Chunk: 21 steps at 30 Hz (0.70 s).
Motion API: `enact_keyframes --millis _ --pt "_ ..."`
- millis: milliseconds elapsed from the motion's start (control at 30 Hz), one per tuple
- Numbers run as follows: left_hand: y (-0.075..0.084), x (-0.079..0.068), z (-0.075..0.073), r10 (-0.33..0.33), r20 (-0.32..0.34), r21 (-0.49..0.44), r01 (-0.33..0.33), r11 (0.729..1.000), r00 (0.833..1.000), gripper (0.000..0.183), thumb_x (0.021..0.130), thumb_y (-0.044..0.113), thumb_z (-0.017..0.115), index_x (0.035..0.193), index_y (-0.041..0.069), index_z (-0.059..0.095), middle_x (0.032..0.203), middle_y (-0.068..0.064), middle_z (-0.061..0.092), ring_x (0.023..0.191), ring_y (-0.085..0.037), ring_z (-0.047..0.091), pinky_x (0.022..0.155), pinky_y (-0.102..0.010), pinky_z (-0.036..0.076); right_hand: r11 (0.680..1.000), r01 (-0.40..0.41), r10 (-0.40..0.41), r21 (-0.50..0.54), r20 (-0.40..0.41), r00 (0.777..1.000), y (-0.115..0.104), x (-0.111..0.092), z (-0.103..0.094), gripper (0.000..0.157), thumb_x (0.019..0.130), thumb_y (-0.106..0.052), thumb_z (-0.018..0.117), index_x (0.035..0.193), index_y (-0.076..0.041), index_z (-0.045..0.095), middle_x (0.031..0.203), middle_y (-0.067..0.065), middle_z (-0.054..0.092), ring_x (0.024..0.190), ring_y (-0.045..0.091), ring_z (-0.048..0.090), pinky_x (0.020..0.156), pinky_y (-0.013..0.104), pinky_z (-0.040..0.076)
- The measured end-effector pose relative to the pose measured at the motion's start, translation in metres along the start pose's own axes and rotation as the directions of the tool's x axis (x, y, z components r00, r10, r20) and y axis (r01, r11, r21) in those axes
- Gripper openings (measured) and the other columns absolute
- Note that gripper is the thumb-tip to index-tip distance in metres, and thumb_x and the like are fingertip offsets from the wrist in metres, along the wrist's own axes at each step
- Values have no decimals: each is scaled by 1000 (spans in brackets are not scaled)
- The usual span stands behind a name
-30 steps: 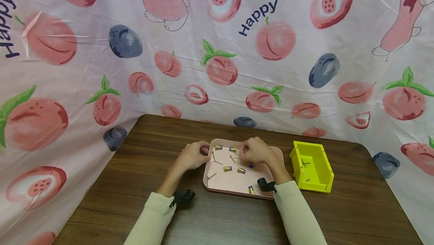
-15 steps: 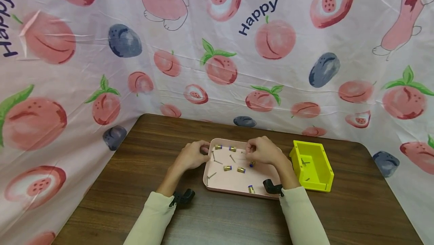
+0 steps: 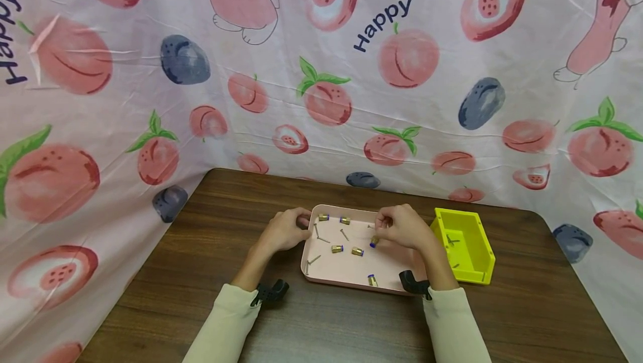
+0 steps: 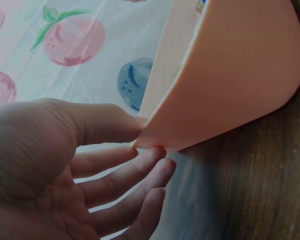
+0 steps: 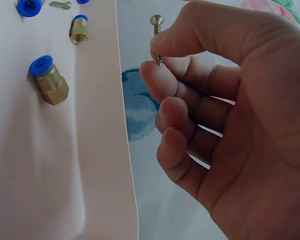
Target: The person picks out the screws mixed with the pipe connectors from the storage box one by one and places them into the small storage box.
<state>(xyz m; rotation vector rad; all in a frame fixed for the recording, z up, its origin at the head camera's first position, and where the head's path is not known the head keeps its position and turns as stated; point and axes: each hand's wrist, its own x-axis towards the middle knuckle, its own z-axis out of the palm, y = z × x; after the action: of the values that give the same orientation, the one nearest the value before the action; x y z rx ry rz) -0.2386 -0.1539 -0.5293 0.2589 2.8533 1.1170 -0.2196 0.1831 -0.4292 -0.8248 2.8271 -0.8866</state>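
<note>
A pink tray (image 3: 336, 268) lies on the table, with several loose screws (image 3: 344, 234) and brass fittings with blue collars (image 3: 357, 252) spread over its floor. At its left side my left hand (image 3: 285, 231) pinches the wall (image 4: 240, 65) between thumb and fingers. My right hand (image 3: 404, 227) is over the tray's right part. In the right wrist view, its thumb and fingertips pinch a small countersunk screw (image 5: 157, 22), head up. The screw is apart from the tray floor, and a brass fitting (image 5: 52, 82) lies below to the left of the hand.
A yellow bin (image 3: 489, 254) with a few screws inside stands right of the tray, close to my right wrist. A patterned cloth (image 3: 321, 145) hangs behind and beside the brown wooden table (image 3: 241, 201).
My right hand has moved to the right over the tray, toward the yellow bin, with the screw in its fingers. The left hand stays at the tray's left side.
</note>
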Motion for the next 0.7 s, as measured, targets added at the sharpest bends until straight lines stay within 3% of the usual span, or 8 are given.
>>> enact_keyframes --millis 133,467,700 --pt "-10 6 5 -1 3 -5 1 1000 1000 47 88 26 82 134 16 76 97 17 74 94 -12 69 90 -45 55 1000 -17 17 10 -13 1000 1 -7 -2 11 89 -8 78 84 -13 70 73 -6 60 72 14 54 68 29 45" --pt "14 -11 -10 17 4 -9 -17 1000 1000 45 89 24 82 132 12 77 100 8 78 93 -15 70 87 -40 54 1000 -27 27 7 -39 999 5 -17 -6 11 88 -9 78 82 -14 70 72 -6 60 71 14 54 67 29 44" --pt "6 -6 -5 -8 -3 -2 8 1000 1000 45 88 27 83 132 18 77 98 15 75 93 -11 69 89 -40 54 999 -42 43 12 -62 997 11 -23 -12 8 87 -8 77 84 -12 72 74 -5 61 72 15 54 66 29 45"
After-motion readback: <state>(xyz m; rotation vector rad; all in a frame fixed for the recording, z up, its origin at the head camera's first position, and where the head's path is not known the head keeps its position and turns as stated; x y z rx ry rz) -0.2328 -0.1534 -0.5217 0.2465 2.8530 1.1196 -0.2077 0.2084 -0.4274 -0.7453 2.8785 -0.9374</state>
